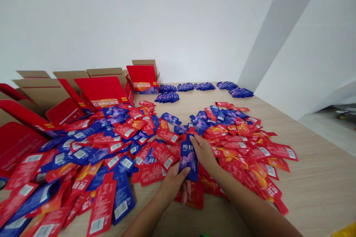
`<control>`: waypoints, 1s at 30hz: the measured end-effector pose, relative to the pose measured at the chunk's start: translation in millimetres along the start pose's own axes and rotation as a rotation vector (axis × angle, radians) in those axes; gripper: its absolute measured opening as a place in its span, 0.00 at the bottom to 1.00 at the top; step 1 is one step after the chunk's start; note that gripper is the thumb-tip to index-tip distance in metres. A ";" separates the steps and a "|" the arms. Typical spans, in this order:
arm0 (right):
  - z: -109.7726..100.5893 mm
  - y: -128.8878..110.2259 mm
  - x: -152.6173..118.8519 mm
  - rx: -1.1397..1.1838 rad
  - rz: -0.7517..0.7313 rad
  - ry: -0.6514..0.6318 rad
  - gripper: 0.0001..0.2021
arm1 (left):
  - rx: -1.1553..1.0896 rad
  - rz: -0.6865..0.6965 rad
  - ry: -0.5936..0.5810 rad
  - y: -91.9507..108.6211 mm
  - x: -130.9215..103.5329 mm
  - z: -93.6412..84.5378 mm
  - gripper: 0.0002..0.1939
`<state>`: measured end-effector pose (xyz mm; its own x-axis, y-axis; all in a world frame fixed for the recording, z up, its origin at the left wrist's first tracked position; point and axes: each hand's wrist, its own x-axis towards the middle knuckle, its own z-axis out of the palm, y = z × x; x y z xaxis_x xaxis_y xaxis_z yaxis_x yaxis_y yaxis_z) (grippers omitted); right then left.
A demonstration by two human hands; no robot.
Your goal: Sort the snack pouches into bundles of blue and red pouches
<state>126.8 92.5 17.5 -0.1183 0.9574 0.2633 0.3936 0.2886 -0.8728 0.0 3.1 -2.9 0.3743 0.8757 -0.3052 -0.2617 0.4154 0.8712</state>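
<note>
Blue sachets with purple fruit prints overlap upright between my two hands, over the pile. My left hand is closed round their lower part, thumb on the front. At the upper right edge of the front sachet, my right hand pinches with its fingertips. How many sachets are held cannot be made out. Mixed red and blue sachets lie heaped to the left of my hands, and another heap of mostly red sachets spreads to the right. A red sachet lies just below my hands.
Open red cartons with raised brown flaps line the back left of the wooden table. Fanned bundles of blue sachets lie along the back edge by the white wall. Something yellow shows at the lower right corner.
</note>
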 end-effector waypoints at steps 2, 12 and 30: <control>2.7 -0.9 0.7 -0.075 -0.043 -0.027 0.16 | -0.030 0.007 -0.068 0.2 -0.7 -2.3 0.22; 18.5 -13.6 38.6 -0.416 -0.199 -0.210 0.19 | -0.162 0.020 0.083 14.8 14.9 -18.1 0.16; 30.5 28.3 79.5 -0.993 -0.274 -0.463 0.17 | -0.515 -0.073 0.121 12.9 28.9 -57.1 0.24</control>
<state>100.8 176.8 1.1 -0.5571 0.8296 0.0375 0.8286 0.5583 -0.0420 -43.3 47.8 -22.4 0.3108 0.8496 -0.4262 -0.6528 0.5167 0.5540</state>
